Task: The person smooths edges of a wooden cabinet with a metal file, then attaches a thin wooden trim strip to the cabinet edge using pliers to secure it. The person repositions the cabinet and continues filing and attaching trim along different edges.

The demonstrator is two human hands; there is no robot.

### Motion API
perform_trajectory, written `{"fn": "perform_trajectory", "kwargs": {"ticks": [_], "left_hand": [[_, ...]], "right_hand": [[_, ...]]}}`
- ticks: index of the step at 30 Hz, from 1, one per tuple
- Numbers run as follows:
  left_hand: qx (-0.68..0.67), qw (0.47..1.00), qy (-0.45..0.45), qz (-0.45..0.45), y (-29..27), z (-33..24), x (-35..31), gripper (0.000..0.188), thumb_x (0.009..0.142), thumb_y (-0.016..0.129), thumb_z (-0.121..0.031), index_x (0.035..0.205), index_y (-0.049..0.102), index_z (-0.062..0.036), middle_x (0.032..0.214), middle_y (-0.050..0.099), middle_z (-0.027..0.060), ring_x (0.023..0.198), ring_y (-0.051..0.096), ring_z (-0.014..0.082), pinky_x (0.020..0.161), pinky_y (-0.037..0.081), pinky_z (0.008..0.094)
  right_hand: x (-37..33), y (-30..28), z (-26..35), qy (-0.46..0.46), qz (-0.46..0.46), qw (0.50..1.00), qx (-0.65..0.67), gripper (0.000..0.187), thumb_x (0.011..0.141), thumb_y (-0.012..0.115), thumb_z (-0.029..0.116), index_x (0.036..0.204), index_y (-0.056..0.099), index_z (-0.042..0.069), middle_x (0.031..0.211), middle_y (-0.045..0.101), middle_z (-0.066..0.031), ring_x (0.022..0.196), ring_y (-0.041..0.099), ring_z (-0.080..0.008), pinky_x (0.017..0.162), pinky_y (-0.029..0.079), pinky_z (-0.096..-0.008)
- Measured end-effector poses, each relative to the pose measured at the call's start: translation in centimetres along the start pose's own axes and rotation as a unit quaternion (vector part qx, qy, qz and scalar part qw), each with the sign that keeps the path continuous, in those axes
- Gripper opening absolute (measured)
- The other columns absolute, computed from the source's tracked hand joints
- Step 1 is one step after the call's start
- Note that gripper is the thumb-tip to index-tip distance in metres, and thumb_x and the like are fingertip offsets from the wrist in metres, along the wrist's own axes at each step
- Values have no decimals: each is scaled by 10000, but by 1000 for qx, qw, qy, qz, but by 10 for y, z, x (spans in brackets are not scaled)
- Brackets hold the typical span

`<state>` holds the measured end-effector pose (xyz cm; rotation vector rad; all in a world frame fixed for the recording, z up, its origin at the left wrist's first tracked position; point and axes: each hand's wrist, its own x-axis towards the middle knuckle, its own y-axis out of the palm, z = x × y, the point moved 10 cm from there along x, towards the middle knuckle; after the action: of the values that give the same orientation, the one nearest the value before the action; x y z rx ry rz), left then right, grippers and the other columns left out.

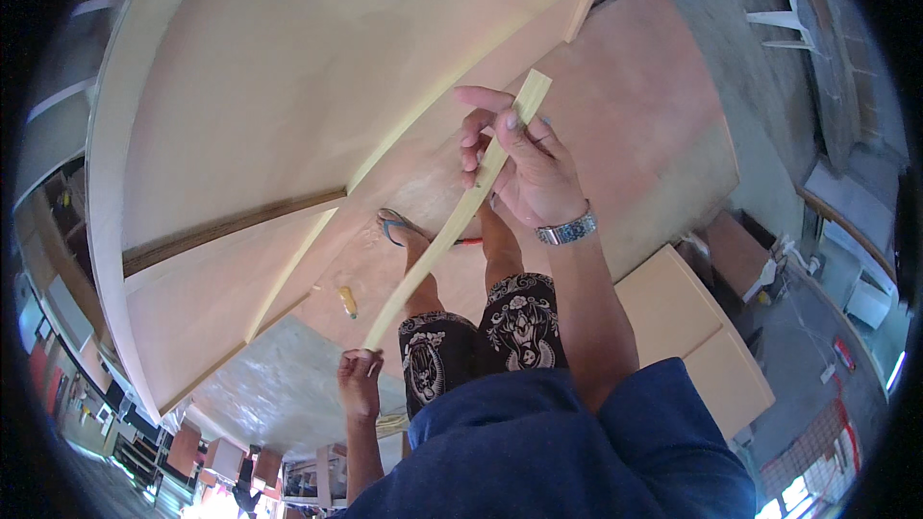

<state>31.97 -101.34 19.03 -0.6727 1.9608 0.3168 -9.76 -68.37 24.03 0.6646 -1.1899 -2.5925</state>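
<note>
A long, thin, pale yellow wood strip [452,228] runs slantwise between my two hands, bowed slightly along its length. My right hand [538,168], with a metal watch at the wrist, holds it near its upper end. The thumb presses on the strip's face while the fingers curl loosely behind. At the lower end my left hand [359,386] pinches the strip between thumb and fingers. Left of the strip stands a large cream-pink panelled frame [288,67]. A brown strip [231,231] lies along one of its crosspieces, and neither hand touches the frame.
A small yellow bottle [347,302] lies on the pinkish board [644,106] under my feet. To the right is a cream cabinet-like box [692,336]. White chair legs [784,17] show at the upper right, and a red-edged mesh [817,452] at the lower right.
</note>
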Motion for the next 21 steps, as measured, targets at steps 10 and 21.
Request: {"fn": "perform_trajectory", "kwargs": {"ticks": [10, 21], "left_hand": [[621, 751, 206, 89, 72, -54, -20, 327, 948, 854, -188, 1198, 749, -7, 1182, 767, 124, 1060, 711, 186, 873, 580, 356], [166, 934, 291, 122, 204, -264, -56, 370, 966, 830, -94, 1291, 719, 45, 1135, 787, 160, 1055, 745, 208, 923, 603, 327]], "right_hand": [[-1, 14, -44, 151, -69, 986, 13, 318, 1155, 565, 360, 1367, 573, 124, 1024, 546, 22, 744, 514, -79, 617, 467, -245], [-37, 139, -89, 30, 217, 852, -475, 249, 919, 872, 135, 852, 684, -15, 759, 636, -75, 651, 671, -119, 564, 483, -298]]}}
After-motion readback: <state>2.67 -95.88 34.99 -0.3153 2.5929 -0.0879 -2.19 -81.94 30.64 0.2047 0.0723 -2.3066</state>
